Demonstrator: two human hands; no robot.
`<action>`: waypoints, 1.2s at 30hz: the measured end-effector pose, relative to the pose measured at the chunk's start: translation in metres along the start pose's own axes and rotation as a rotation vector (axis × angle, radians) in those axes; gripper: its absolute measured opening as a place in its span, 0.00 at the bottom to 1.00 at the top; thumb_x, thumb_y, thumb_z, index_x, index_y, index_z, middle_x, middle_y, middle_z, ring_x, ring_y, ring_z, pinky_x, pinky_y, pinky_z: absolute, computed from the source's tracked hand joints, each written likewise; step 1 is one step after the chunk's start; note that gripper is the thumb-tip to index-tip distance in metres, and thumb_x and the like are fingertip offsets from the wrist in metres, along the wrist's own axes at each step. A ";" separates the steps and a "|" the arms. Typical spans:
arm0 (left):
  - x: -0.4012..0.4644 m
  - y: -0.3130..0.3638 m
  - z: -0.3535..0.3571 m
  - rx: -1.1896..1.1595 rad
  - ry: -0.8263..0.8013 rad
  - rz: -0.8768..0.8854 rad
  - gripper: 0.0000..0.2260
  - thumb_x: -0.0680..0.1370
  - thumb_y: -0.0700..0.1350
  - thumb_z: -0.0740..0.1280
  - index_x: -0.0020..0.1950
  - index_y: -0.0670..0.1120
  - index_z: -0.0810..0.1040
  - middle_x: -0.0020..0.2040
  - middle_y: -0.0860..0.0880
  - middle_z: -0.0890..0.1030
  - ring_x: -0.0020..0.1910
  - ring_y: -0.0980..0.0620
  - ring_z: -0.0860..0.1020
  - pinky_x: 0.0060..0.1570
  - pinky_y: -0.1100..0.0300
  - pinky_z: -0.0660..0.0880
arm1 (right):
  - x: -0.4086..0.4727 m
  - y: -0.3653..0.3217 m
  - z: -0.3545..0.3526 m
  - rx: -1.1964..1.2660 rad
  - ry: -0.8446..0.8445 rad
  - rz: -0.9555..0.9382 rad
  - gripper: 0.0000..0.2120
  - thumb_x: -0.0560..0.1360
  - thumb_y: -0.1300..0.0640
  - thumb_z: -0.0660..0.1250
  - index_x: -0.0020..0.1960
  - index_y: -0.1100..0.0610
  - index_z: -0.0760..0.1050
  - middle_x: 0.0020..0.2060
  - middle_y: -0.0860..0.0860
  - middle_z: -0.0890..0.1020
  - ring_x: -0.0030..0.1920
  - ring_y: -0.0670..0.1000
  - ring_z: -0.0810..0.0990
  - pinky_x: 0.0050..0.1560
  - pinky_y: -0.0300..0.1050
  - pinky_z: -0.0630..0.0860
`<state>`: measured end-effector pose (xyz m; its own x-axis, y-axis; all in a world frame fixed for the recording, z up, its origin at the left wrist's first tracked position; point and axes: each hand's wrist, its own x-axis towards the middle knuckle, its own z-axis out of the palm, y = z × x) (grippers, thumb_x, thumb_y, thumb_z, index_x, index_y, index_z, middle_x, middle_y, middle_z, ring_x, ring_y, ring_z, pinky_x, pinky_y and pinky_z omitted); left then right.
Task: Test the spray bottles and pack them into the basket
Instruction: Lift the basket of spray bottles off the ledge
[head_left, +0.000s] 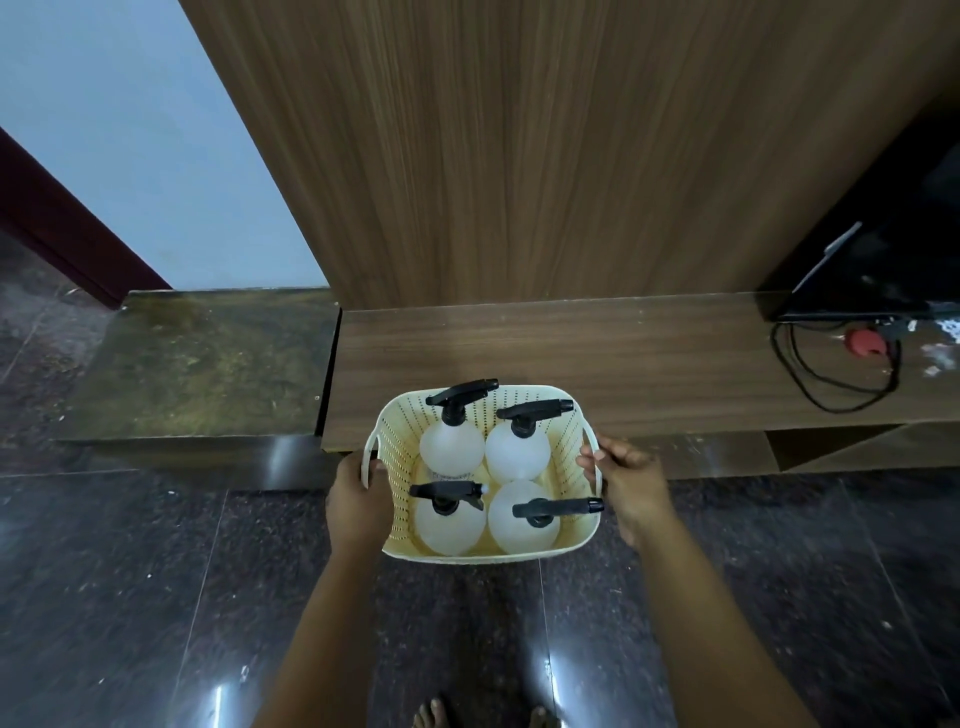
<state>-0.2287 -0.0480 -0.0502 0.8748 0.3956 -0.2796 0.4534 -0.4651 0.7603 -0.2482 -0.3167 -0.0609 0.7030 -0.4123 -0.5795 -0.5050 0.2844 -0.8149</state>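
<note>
A cream perforated plastic basket (566, 535) is held in the air in front of a low wooden shelf. Several translucent white spray bottles with black trigger heads stand upright inside it, such as the back-left one (451, 441) and the front-right one (522, 519). My left hand (358, 501) grips the basket's left handle. On the opposite side, my right hand (631, 480) grips the right handle. The basket's far edge hangs over the shelf's front edge.
The wooden shelf (623, 358) runs along a wood-panelled wall. A black device (872, 280) with a black cable (831, 384) and a red plug (865, 343) lies at its right end. A stone ledge (208, 364) sits to the left. Below is dark polished floor (130, 597); my bare feet (483, 714) show at the bottom.
</note>
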 end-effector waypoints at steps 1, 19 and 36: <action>-0.003 -0.006 0.001 0.008 -0.003 -0.005 0.11 0.80 0.43 0.60 0.60 0.42 0.74 0.47 0.48 0.77 0.46 0.48 0.74 0.46 0.56 0.66 | -0.002 0.007 -0.002 0.000 0.007 -0.001 0.12 0.79 0.68 0.59 0.59 0.64 0.78 0.42 0.52 0.83 0.44 0.48 0.81 0.53 0.40 0.78; 0.013 -0.108 0.021 0.204 -0.275 -0.084 0.16 0.79 0.45 0.62 0.66 0.42 0.70 0.58 0.41 0.79 0.57 0.40 0.76 0.50 0.54 0.68 | 0.019 0.125 0.007 -0.156 0.170 0.115 0.16 0.75 0.69 0.64 0.38 0.51 0.81 0.49 0.58 0.84 0.53 0.56 0.82 0.57 0.53 0.77; 0.092 -0.167 0.116 0.303 -0.383 -0.219 0.27 0.72 0.43 0.69 0.67 0.40 0.62 0.65 0.41 0.74 0.65 0.39 0.72 0.57 0.47 0.73 | 0.115 0.189 0.039 -0.508 0.106 0.115 0.17 0.76 0.61 0.56 0.61 0.53 0.75 0.50 0.50 0.79 0.51 0.53 0.77 0.50 0.45 0.73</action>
<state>-0.2043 -0.0260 -0.2711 0.7282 0.2178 -0.6499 0.6116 -0.6345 0.4727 -0.2429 -0.2764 -0.2815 0.5877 -0.4963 -0.6390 -0.7731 -0.1113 -0.6245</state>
